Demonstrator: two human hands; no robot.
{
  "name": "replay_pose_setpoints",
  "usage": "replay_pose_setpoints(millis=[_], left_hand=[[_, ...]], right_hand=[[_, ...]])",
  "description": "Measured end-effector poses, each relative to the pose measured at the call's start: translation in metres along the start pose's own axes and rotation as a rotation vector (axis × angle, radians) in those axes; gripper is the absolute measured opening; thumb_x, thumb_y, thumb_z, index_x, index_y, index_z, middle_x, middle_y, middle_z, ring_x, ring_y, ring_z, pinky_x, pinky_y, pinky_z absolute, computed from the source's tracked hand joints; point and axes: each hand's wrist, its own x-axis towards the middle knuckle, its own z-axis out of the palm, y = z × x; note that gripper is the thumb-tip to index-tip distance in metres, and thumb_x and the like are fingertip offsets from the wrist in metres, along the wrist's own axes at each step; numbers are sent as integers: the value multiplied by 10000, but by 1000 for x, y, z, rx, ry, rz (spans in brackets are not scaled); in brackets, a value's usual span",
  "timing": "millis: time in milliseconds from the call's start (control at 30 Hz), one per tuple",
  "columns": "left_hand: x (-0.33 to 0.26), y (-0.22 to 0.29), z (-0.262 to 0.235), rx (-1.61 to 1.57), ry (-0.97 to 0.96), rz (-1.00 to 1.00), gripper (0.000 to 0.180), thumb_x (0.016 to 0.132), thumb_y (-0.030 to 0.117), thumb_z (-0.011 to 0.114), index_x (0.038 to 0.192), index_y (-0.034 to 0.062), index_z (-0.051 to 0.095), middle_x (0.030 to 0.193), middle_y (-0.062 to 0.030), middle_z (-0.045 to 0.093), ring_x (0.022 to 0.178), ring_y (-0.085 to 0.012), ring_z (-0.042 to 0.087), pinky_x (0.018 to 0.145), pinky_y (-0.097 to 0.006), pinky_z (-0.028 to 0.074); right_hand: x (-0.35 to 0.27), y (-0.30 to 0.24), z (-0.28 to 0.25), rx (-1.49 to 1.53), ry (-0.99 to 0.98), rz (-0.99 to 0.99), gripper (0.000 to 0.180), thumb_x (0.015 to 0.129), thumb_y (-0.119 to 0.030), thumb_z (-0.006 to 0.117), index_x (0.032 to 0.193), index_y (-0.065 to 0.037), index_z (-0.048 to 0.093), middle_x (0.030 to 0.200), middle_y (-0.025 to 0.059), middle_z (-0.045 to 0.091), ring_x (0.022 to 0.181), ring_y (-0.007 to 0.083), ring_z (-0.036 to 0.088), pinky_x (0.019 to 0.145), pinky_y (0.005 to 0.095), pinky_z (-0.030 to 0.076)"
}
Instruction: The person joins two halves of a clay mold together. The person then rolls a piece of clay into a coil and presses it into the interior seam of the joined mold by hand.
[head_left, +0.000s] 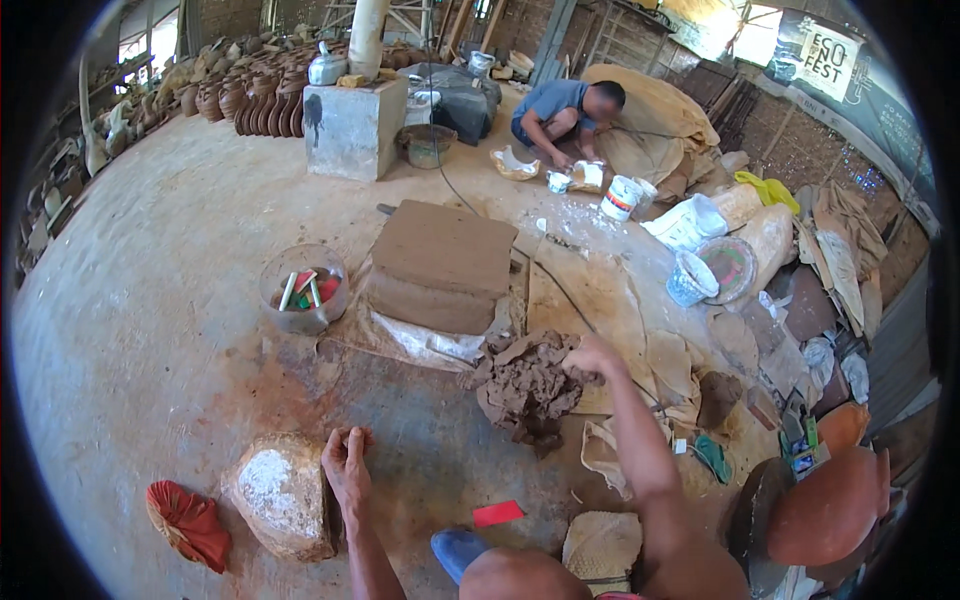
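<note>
My right hand [594, 358] reaches to the right side of a rough heap of wet brown clay [530, 390], its fingers closed on the clay. My left hand [347, 462] is over the floor beside a rounded plaster mould [280, 497] with a white patch on top. Its fingers are pinched together; whatever they may hold is too small to make out. Just beyond the heap stands a large squared block of clay [442, 262], resting on white sheeting [430, 340]. A flat red piece [498, 513] lies on the floor between my arms.
Left of the block is a clear tub [304, 290] with small tools. A red cloth [190, 525] lies at lower left. Buckets [690, 278], sacks and large reddish pots [828, 505] line the right side. A co-worker [562, 115] crouches at the back, near a concrete pedestal [355, 130].
</note>
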Motion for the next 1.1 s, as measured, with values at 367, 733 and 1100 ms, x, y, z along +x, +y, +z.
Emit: replay_pose_setpoints(millis=[367,733,1100], left_hand=[[-15,-33,22,-523,24,-314,137,1059,133,587,1159,71,658,1000,-88,721,839,-200,687,724,-322,562],[-35,-54,73,-560,-80,-511,146,1063,223,618,1057,80,642,905,-65,655,767,-208,658,680,-347,554],[-34,-58,77,-518,-92,-508,142,1065,220,606,1026,90,649,888,-60,660,738,-200,670,652,-322,565]], right_hand=[[-83,-4,18,1,153,-143,552,701,-296,756,1087,93,695,1029,331,735,1037,460,723,903,502,569],[-98,2,52,78,518,49,763,866,-582,765,1336,8,645,1088,275,768,1043,440,744,910,517,570],[-62,27,61,-86,232,-141,544,923,-386,677,1375,-84,668,1156,280,747,1081,445,719,911,515,577]])
